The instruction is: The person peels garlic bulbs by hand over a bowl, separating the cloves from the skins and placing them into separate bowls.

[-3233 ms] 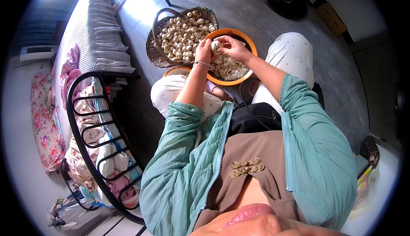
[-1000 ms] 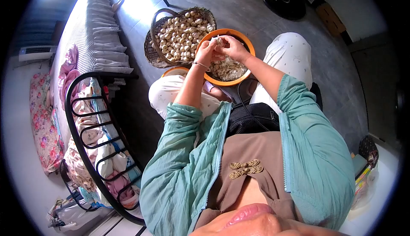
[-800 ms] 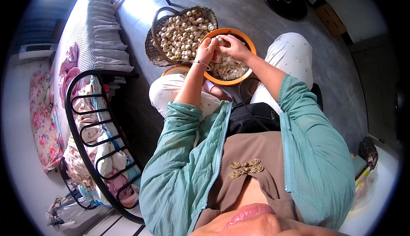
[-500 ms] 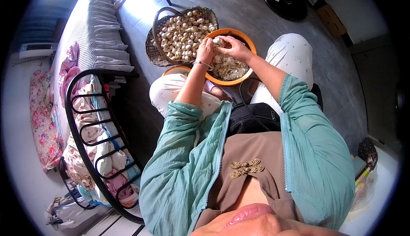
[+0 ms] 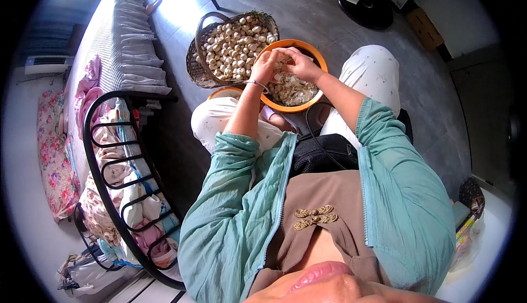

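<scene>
Both hands meet over an orange-rimmed basin (image 5: 323, 67), their fingers curled in toward each other. My left hand (image 5: 264, 68), with a bangle at the wrist, is closed around a garlic bulb that the fingers now mostly cover. From the other side, my right hand (image 5: 303, 66) has its fingers bent onto the same bulb. Below them, loose papery garlic skins (image 5: 291, 90) lie in the basin. Just left of the basin stands a wicker basket (image 5: 198, 74) with a tall handle, heaped with whole garlic bulbs (image 5: 235, 49).
A second orange-rimmed container (image 5: 226, 91) shows partly beside my left knee. To the left are a bed with a grey frilled cover (image 5: 137, 45) and a black metal bed rail (image 5: 99, 160). A black round stand base (image 5: 366, 11) is on the grey tiled floor (image 5: 433, 116).
My hands have drawn closer together and turned, so the white bulb that showed between the fingers is now mostly hidden. The basket and basin stay put.
</scene>
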Action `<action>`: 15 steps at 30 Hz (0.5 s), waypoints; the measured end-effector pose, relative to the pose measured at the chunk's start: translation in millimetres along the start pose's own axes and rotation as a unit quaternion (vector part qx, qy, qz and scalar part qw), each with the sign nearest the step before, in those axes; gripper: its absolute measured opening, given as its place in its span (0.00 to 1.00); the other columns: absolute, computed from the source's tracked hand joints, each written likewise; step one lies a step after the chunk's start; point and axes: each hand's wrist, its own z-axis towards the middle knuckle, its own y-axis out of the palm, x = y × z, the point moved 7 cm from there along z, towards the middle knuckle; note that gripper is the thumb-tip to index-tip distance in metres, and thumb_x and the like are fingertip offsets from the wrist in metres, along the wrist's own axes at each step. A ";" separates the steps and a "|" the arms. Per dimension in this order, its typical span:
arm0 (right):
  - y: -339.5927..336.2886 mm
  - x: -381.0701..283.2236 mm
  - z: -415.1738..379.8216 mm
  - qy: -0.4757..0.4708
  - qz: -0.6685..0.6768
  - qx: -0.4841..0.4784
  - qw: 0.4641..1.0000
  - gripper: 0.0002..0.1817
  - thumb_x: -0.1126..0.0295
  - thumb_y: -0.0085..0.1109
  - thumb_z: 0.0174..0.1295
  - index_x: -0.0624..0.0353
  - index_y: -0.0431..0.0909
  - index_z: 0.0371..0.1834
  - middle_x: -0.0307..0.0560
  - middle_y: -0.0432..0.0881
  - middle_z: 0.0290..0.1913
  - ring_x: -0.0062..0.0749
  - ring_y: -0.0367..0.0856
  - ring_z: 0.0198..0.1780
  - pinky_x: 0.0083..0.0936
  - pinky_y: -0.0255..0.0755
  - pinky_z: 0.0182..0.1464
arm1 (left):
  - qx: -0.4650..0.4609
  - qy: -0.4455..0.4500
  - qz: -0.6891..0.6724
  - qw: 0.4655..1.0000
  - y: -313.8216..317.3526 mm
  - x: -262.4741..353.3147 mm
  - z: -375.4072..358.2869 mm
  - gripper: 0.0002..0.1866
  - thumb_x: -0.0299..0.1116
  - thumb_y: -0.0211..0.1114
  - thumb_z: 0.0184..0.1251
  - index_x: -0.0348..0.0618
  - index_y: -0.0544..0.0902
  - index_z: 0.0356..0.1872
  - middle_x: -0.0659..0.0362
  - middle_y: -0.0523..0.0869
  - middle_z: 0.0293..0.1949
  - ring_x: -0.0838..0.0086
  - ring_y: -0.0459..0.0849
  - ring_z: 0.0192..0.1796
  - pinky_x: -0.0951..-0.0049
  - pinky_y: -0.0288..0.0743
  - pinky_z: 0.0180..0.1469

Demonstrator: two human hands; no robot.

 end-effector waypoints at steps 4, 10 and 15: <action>1.5 16.0 1.2 -0.020 -0.113 0.002 0.993 0.25 0.76 0.60 0.54 0.57 0.69 0.57 0.44 0.71 0.51 0.30 0.73 0.51 0.25 0.67 0.55 | 0.050 0.235 0.177 0.954 -10.3 18.9 3.3 0.17 0.43 0.50 0.66 0.41 0.78 0.42 0.52 0.81 0.29 0.72 0.82 0.26 0.72 0.77 0.18; 8.6 13.0 2.2 0.005 0.061 -0.022 0.998 0.26 0.74 0.60 0.56 0.56 0.67 0.59 0.43 0.70 0.50 0.29 0.73 0.50 0.23 0.67 0.56 | -0.004 -0.120 -0.243 0.962 -4.7 -34.8 10.3 0.12 0.36 0.49 0.68 0.43 0.77 0.45 0.61 0.81 0.29 0.78 0.79 0.24 0.77 0.77 0.24; 3.7 30.4 2.7 0.086 0.162 0.021 0.983 0.25 0.71 0.61 0.56 0.55 0.68 0.58 0.45 0.70 0.50 0.27 0.73 0.50 0.22 0.67 0.57 | -0.050 -0.128 -0.202 0.970 2.6 -40.1 10.3 0.13 0.38 0.48 0.69 0.44 0.77 0.45 0.64 0.77 0.22 0.81 0.71 0.17 0.77 0.76 0.23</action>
